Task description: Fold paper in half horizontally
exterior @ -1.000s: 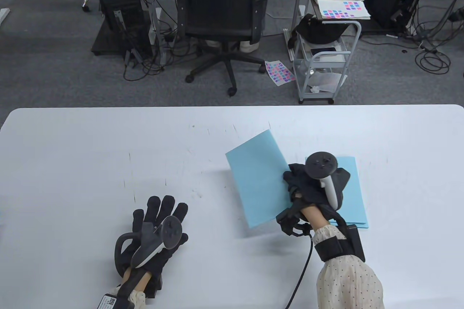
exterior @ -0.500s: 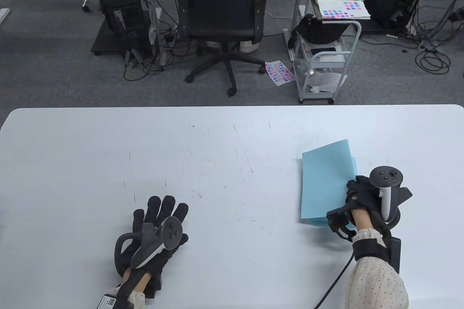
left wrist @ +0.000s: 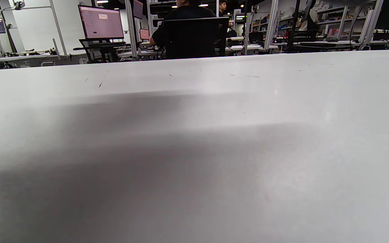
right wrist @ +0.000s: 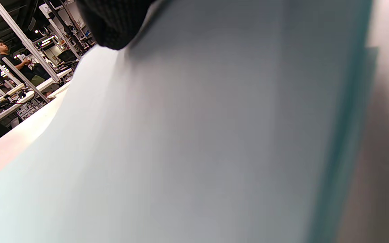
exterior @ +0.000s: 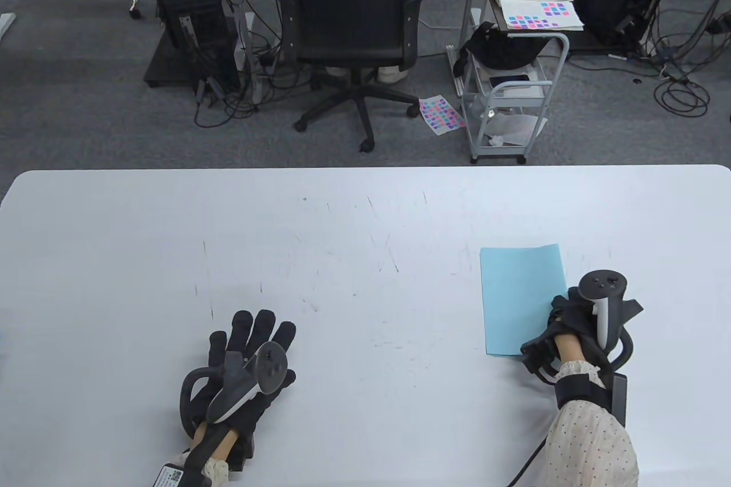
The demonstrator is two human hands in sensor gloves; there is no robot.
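I see the light blue paper (exterior: 521,298) lying folded over on the right part of the white table (exterior: 354,258), and my right hand (exterior: 577,321) rests on its near right corner, fingers on the sheet. My left hand (exterior: 245,361) lies flat on the table with fingers spread, holding nothing, well apart from the paper.

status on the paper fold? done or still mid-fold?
Mostly done: the blue paper lies doubled over on the table, its edges roughly lined up in the table view. In hand: the right hand rests on its near right corner. The left hand lies flat on the table, apart from the paper. Left: probably pressing the crease; its sharpness isn't visible.
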